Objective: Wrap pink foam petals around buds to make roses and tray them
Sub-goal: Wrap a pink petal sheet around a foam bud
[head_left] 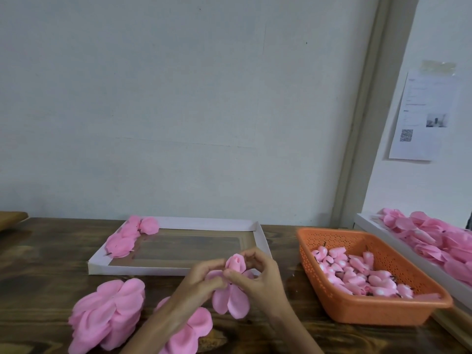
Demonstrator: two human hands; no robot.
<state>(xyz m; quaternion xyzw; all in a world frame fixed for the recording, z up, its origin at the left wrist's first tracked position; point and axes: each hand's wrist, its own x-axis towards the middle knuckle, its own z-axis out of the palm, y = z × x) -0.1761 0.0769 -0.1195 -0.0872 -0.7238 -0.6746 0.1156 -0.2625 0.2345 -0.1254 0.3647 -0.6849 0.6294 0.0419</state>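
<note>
Bud [235, 263] sat pinched in our right hand [258, 277], petals [231, 300] in our left hand [199, 279]; wrapping them upward seemed next.

Wall [178, 98]: pale grey-white and plain, filling the upper and middle frame, with faint straight seams and a few dark specks. Right of centre, a grey-beige vertical trim [367, 111] runs slanted down to table level. The whiter wall section [434, 34] at far right carries a printed sheet [424, 116], taped along its top edge, with a QR code [406, 135]. Table [51, 264]: dark stained wood with visible grain, across the lower frame. Light is even and diffuse.
</note>
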